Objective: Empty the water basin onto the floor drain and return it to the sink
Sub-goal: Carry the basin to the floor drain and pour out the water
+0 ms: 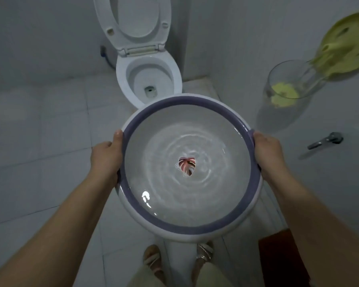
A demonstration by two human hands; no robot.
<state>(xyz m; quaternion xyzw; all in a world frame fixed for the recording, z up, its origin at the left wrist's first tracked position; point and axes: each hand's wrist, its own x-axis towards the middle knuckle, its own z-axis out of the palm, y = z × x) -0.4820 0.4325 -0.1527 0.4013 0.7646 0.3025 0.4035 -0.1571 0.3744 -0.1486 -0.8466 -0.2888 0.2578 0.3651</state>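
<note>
Most of the view is a pale grey tiled floor (39, 141), running from the near edge to the far wall. Above it, in the middle, is a round white plastic basin with a purple rim band (187, 229). The basin is lifted clear of the tiles and roughly level, with rippling clear water inside.

Beyond the basin's far edge stands a white ceramic toilet (120, 73) with its lid and seat raised. At far right is a tall clear glass vase (286, 96) with something yellow-green inside and above it, too blurred to identify. A dark red mat (278, 257) lies at near right.

The left hand (105, 156) grasps the basin's left rim, thumb on top of the purple band and fingers hidden beneath. The right hand (267, 151) grips the right rim opposite it, fingers out of sight under the edge.

Below the basin, two feet in pale strapped sandals (151, 257) stand on the tiles. A small chrome tap (325, 140) juts out at right, near the vase. A pink-and-dark leaf motif (186, 165) shows on the basin's bottom through the water.
</note>
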